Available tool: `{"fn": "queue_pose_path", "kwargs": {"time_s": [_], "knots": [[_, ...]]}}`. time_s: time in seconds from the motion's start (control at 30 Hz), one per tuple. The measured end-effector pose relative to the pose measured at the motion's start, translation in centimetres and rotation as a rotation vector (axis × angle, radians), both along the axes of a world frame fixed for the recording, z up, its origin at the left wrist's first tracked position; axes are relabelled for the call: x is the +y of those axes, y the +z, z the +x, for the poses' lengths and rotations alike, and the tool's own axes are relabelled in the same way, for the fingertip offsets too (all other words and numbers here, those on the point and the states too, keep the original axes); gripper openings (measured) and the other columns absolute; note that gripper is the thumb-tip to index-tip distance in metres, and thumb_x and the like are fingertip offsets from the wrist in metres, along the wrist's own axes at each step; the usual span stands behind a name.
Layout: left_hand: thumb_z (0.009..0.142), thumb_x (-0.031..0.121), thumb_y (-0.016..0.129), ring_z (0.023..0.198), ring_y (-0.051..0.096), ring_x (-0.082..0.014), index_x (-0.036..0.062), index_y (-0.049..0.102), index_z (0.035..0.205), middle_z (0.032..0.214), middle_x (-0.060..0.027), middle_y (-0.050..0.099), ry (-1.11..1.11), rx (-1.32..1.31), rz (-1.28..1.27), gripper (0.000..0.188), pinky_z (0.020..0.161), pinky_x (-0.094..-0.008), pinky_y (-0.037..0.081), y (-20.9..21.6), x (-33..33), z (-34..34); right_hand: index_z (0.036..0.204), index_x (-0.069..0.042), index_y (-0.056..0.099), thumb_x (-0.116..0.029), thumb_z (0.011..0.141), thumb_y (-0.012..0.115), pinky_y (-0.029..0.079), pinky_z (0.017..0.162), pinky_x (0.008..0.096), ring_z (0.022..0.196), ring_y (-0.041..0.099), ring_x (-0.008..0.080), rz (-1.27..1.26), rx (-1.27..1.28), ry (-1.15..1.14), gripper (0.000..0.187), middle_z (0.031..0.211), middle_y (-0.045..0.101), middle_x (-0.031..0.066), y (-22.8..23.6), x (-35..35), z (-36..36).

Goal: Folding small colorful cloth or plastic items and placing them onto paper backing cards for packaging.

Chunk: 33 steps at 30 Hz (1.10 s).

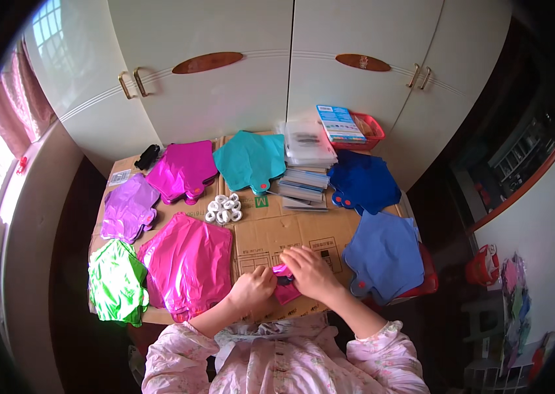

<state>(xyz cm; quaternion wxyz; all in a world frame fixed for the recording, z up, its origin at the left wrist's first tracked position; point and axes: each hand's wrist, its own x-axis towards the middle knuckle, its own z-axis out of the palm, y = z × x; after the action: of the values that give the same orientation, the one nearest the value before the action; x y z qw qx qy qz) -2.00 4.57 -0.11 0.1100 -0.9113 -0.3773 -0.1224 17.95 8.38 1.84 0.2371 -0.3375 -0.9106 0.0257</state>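
My left hand (255, 287) is closed in a pinch at the left edge of a small folded pink foil balloon (286, 293), near the front of the cardboard. Over its right side bends my right hand (312, 272), its fingers pressing on the foil. A dark patch shows between the hands; I cannot make out what it is. Left of them lies a pile of flat, shiny pink foil balloons (189, 262). Beyond my hands sits a cluster of small white rolls (223, 209).
Flat foil pieces ring the cardboard (261, 230): green (117, 281), lilac (128, 209), magenta (182, 169), teal (249, 159), dark blue (366, 184) and grey-blue (385, 256). Clear plastic packets (309, 144) and card stacks (303, 187) stand at the back, beside a red basket (374, 131). Behind rises a white cabinet (212, 98).
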Motion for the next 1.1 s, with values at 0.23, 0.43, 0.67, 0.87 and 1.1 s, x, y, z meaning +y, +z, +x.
{"fn": "queue_pose_path", "kwargs": {"time_s": [0.23, 0.43, 0.67, 0.87, 1.1], "knots": [[0.068, 0.015, 0.058, 0.072, 0.055, -0.0146, 0.0065, 0.059, 0.076, 0.076, -0.0029, 0.050, 0.001, -0.037, 0.037, 0.011, 0.052, -0.0254, 0.050, 0.0, -0.2, -0.2, 0.101, -0.001, 0.065, -0.012, 0.083, 0.054, 0.045, 0.097, 0.0369, 0.105, 0.060, 0.0232, 0.237, 0.006, -0.091, 0.023, 0.106, 0.065, 0.0113, -3.6, -1.6, 0.0], [0.067, 0.015, 0.059, 0.071, 0.054, -0.0138, 0.0074, 0.059, 0.074, 0.075, -0.0023, 0.049, -0.029, -0.023, 0.079, 0.011, 0.051, -0.0239, 0.050, 0.0, -0.3, -0.6, 0.099, -0.002, 0.065, -0.011, 0.082, 0.057, 0.050, 0.091, 0.0359, 0.099, 0.064, 0.0244, 0.227, 0.028, -0.116, 0.022, 0.105, 0.066, 0.0115, -4.4, -1.6, 0.1], [0.065, 0.013, 0.059, 0.071, 0.055, -0.0150, 0.0050, 0.060, 0.075, 0.076, -0.0027, 0.050, -0.126, 0.038, 0.027, 0.013, 0.052, -0.0247, 0.051, 0.3, 0.1, -0.9, 0.094, -0.001, 0.066, -0.010, 0.082, 0.057, 0.053, 0.086, 0.0358, 0.094, 0.067, 0.0254, 0.222, 0.059, -0.101, 0.017, 0.100, 0.068, 0.0124, -4.5, -1.3, 0.1], [0.068, 0.015, 0.059, 0.076, 0.056, -0.0150, 0.0050, 0.062, 0.082, 0.080, -0.0030, 0.052, -0.118, -0.057, -0.008, 0.018, 0.056, -0.0244, 0.051, -0.1, -0.1, -1.6, 0.094, 0.000, 0.067, -0.010, 0.081, 0.056, 0.050, 0.091, 0.0375, 0.096, 0.066, 0.0262, 0.164, 0.073, -0.065, 0.019, 0.101, 0.068, 0.0137, -4.8, -1.0, 0.1], [0.080, 0.024, 0.059, 0.111, 0.053, -0.0242, -0.0016, 0.054, 0.120, 0.115, -0.0107, 0.059, -0.041, -0.206, -0.215, 0.048, 0.092, -0.0389, 0.043, 2.4, -0.3, -2.7, 0.094, 0.000, 0.067, -0.004, 0.077, 0.055, 0.048, 0.094, 0.0398, 0.100, 0.065, 0.0264, 0.115, 0.113, -0.057, 0.021, 0.102, 0.068, 0.0150, -4.8, -1.2, 0.7]]}}
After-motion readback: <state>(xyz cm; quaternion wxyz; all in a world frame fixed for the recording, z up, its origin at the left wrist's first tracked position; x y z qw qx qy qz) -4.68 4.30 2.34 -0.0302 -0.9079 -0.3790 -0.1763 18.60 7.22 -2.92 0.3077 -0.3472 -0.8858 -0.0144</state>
